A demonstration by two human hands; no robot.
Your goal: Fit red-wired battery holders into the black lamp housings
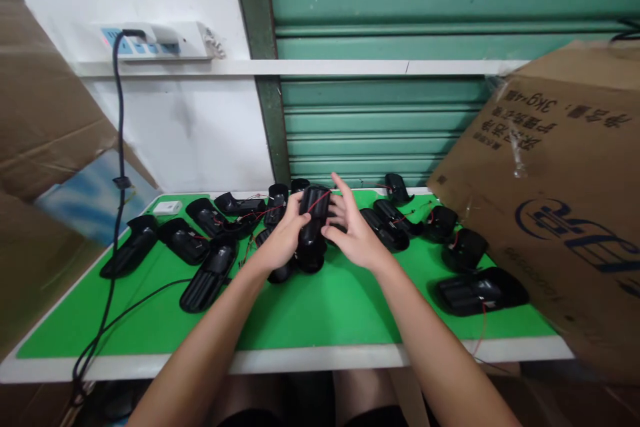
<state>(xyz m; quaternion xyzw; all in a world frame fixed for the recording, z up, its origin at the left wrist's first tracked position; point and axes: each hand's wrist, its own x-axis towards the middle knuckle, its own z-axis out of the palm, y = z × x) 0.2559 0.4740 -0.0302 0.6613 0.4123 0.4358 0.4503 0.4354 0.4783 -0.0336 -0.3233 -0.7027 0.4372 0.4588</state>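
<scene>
A black plastic housing (314,210) with a red wire across its top is held up above the middle of the green mat. My left hand (287,233) grips its left side, thumb on the near face. At its right side is my right hand (347,223), with its fingers spread and the index finger pointing up; whether its fingertips touch the housing is hard to tell. Behind and below the held piece lie more black housings (310,259), partly hidden by it and by my left hand.
Several black housings with red wires lie at the left (207,277) and right (480,290) of the green mat (320,320). A black cable (120,147) hangs from a power strip (155,40). Cardboard boxes stand left (40,113) and right (560,200). A small white box (167,208) sits back left.
</scene>
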